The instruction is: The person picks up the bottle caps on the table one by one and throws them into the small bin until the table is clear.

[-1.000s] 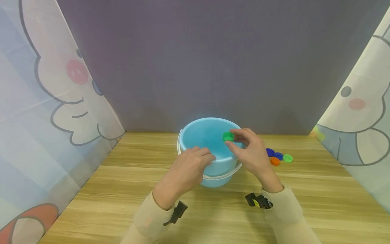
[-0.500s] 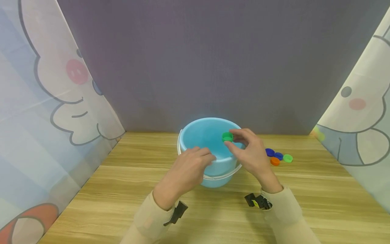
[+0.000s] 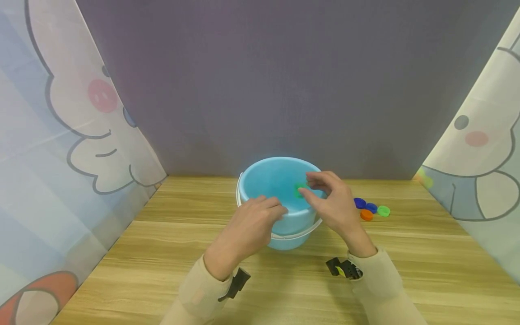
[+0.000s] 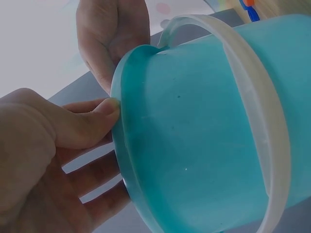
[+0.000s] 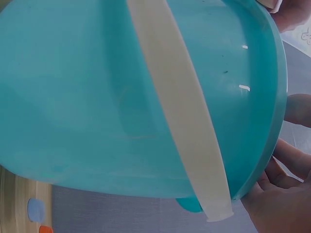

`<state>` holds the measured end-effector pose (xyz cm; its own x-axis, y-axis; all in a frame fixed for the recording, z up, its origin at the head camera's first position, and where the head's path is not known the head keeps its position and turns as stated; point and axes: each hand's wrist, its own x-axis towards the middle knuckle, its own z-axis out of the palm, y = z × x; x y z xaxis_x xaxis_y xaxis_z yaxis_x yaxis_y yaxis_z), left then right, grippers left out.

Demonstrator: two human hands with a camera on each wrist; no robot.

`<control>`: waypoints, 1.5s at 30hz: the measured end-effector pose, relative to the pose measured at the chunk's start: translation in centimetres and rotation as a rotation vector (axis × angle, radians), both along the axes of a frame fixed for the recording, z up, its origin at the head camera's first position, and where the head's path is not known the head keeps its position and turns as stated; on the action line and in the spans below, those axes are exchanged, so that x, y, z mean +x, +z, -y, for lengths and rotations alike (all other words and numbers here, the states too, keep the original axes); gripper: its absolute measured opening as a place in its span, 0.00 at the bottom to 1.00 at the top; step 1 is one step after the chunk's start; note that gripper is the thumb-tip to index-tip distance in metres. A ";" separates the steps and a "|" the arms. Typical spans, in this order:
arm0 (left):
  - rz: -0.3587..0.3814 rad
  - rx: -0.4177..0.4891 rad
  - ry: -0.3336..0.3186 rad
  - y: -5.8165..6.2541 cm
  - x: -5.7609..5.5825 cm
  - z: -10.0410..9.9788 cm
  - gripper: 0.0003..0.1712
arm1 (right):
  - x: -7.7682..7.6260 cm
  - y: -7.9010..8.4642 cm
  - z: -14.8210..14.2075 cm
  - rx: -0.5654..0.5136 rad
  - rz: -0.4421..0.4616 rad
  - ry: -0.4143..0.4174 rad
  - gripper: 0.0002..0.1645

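Note:
A light blue bucket [image 3: 280, 180] stands on the wooden table, its white handle [image 3: 298, 234] hanging down on the near side. My left hand [image 3: 248, 228] grips the near rim; in the left wrist view the thumb [image 4: 108, 107] lies outside and the other fingers go behind the rim. Over the bucket's right side is my right hand [image 3: 335, 205], thumb and fingers apart with nothing between them. A blurred green bottle cap [image 3: 299, 189] shows inside the bucket, left of the right thumb and partly hidden by it.
Right of the bucket lie two blue caps [image 3: 359, 203], an orange cap [image 3: 367, 215] and a light green cap [image 3: 383, 211]. A grey panel [image 3: 280, 81] rises behind the table. Printed cloth [image 3: 81, 149] hangs at both sides.
The green bottle cap has left my right hand's pinch and dropped lower, into the bucket. Both hands have stayed nearly in place.

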<state>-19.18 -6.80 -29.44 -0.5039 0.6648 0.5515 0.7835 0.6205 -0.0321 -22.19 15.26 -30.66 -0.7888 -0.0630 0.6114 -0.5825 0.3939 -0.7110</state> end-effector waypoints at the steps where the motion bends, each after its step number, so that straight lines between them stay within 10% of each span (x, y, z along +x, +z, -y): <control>1: -0.001 0.002 -0.002 0.0 0.0 0.0 0.22 | 0.0 0.0 0.0 -0.004 -0.004 0.001 0.21; 45: 0.023 0.047 -0.020 0.0 -0.2 0.1 0.14 | -0.1 1.0 -2.5 -0.175 -0.086 -0.021 0.19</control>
